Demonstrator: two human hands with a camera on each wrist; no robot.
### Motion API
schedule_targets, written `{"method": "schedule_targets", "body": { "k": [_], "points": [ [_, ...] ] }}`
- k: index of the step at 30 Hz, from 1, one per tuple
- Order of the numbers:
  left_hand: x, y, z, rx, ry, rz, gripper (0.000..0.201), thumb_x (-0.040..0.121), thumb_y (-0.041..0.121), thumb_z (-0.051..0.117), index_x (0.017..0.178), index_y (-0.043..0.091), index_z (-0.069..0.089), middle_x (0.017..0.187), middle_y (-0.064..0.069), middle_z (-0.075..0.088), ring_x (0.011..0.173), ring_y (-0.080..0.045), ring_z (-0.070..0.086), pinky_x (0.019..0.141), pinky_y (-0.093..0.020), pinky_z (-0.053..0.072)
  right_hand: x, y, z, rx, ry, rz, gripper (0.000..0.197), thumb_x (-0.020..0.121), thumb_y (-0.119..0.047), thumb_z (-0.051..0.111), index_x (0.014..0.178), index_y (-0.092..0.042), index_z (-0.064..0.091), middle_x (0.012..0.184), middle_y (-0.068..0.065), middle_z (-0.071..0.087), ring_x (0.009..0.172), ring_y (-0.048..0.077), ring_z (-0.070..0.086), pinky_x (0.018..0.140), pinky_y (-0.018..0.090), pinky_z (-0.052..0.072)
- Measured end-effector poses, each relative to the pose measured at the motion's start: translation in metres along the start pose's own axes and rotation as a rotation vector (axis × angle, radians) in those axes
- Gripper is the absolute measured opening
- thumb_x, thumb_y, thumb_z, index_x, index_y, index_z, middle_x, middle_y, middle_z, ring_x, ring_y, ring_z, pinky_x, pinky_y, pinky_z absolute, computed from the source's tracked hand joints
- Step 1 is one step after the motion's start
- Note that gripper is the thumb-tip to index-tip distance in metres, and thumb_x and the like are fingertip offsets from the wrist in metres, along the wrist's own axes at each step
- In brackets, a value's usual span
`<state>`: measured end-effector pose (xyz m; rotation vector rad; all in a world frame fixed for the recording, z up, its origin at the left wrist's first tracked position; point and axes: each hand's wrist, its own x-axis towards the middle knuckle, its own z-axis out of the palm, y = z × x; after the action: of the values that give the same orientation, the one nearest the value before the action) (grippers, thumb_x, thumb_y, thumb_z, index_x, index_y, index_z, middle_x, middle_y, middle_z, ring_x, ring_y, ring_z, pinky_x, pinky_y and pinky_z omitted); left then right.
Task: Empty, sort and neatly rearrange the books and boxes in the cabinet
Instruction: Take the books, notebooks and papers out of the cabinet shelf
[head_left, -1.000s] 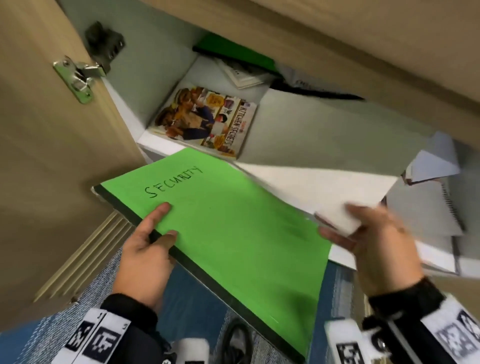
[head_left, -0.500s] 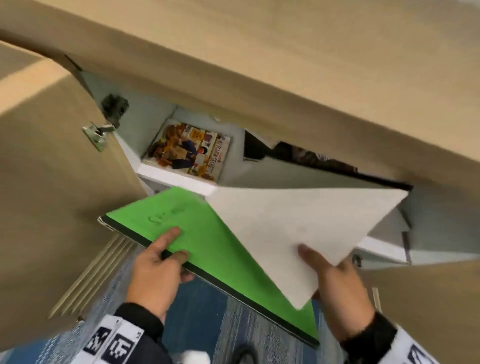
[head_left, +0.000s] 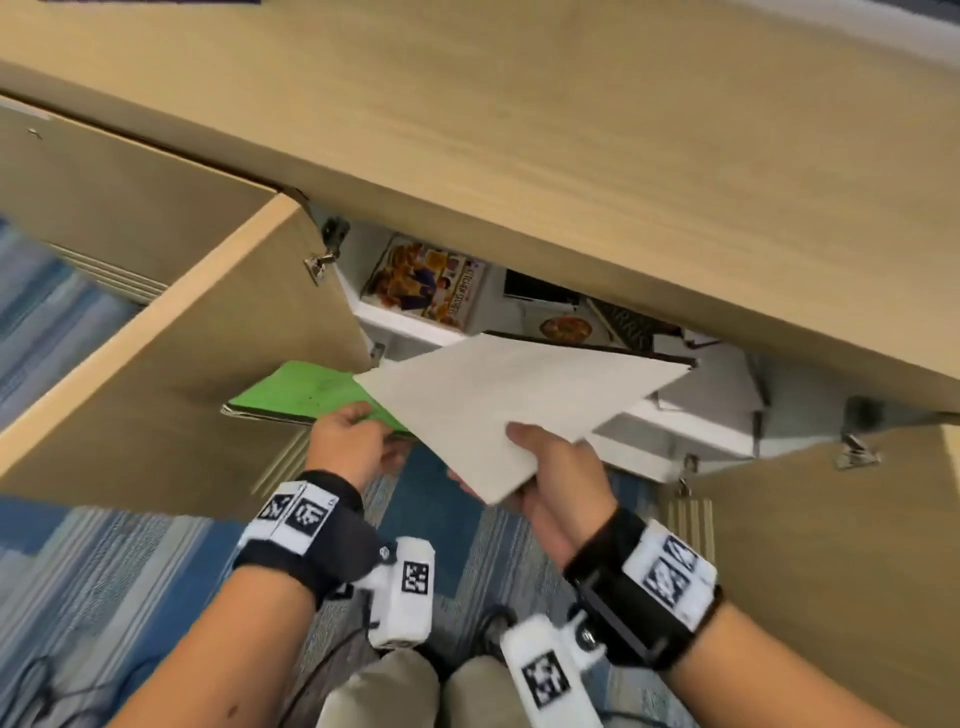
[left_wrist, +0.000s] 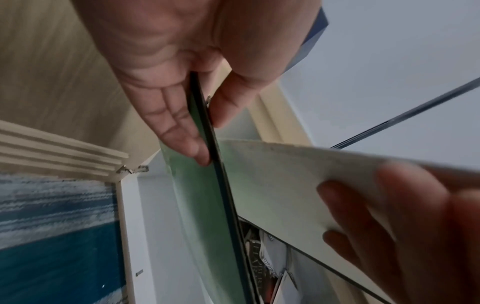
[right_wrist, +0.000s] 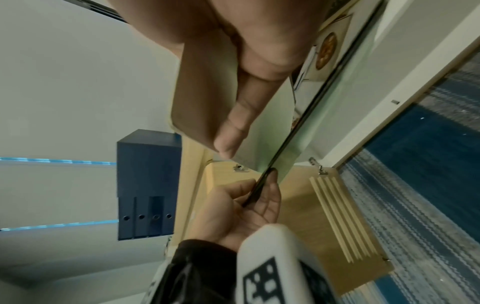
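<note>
A green book (head_left: 306, 389) with a dark spine edge (left_wrist: 221, 205) hangs in front of the open cabinet, pinched between thumb and fingers of my left hand (head_left: 353, 441) (left_wrist: 207, 131). A flat white book (head_left: 519, 395) lies across its right part, and my right hand (head_left: 550, 467) grips the near corner with the thumb (right_wrist: 233, 123) on top. In the right wrist view the white book (right_wrist: 202, 92) looks tan in shade. On the shelf lie a colourful cookbook (head_left: 426, 286), a second cookbook (head_left: 566, 327) and a dark book (head_left: 628, 327).
The cabinet's wooden top (head_left: 519, 156) overhangs the shelf. Its left door (head_left: 156, 338) and right door (head_left: 831, 519) stand open on either side of me. Blue striped carpet (head_left: 104, 597) lies below. Blue binders (right_wrist: 148, 185) stand on the cabinet top.
My right hand took the white book and drew it out over the green one. Both hands came back from the shelf with their books, and my view rose to the cabinet top.
</note>
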<state>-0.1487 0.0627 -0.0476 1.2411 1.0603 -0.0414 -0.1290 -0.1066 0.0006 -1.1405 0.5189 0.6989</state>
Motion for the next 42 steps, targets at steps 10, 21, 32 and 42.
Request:
{"method": "schedule_targets", "body": {
  "k": [10, 21, 32, 42],
  "points": [
    [-0.112, 0.095, -0.030, 0.053, -0.050, 0.135, 0.011, 0.097, 0.008, 0.050, 0.090, 0.012, 0.057, 0.097, -0.007, 0.066, 0.068, -0.019, 0.069, 0.052, -0.025, 0.055, -0.091, -0.096, 0.044, -0.029, -0.272, -0.048, 0.015, 0.097, -0.004, 0.046, 0.111, -0.001, 0.050, 0.088, 0.022, 0.067, 0.079, 0.039, 0.066, 0.067, 0.044, 0.059],
    [-0.210, 0.229, -0.058, -0.110, -0.157, 0.551, 0.028, 0.096, 0.019, 0.055, 0.122, 0.008, 0.059, 0.119, -0.009, 0.067, 0.085, -0.031, 0.074, 0.065, -0.032, 0.060, -0.176, -0.218, 0.043, 0.108, -0.538, -0.348, 0.018, 0.089, -0.007, 0.050, 0.104, 0.002, 0.056, 0.087, 0.024, 0.071, 0.066, 0.033, 0.071, 0.052, 0.031, 0.059],
    [-0.073, 0.263, 0.019, -0.224, -0.264, 0.567, 0.067, 0.095, 0.005, 0.052, 0.152, 0.022, 0.021, 0.125, -0.007, 0.054, 0.110, -0.029, 0.060, 0.079, -0.036, 0.051, -0.059, -0.232, 0.098, 0.193, -0.204, -0.495, 0.029, 0.089, -0.012, 0.063, 0.118, -0.015, 0.060, 0.111, 0.008, 0.072, 0.095, 0.023, 0.068, 0.055, 0.033, 0.058],
    [0.087, 0.203, 0.041, 0.247, -0.399, 0.173, 0.056, 0.095, 0.010, 0.055, 0.145, 0.021, 0.035, 0.101, -0.006, 0.066, 0.083, -0.021, 0.065, 0.067, -0.030, 0.050, 0.151, -0.150, 0.127, -0.403, 0.063, 0.055, 0.038, 0.101, -0.042, 0.044, 0.096, -0.007, 0.058, 0.060, 0.004, 0.070, 0.049, 0.013, 0.066, 0.043, 0.021, 0.053]
  ]
}}
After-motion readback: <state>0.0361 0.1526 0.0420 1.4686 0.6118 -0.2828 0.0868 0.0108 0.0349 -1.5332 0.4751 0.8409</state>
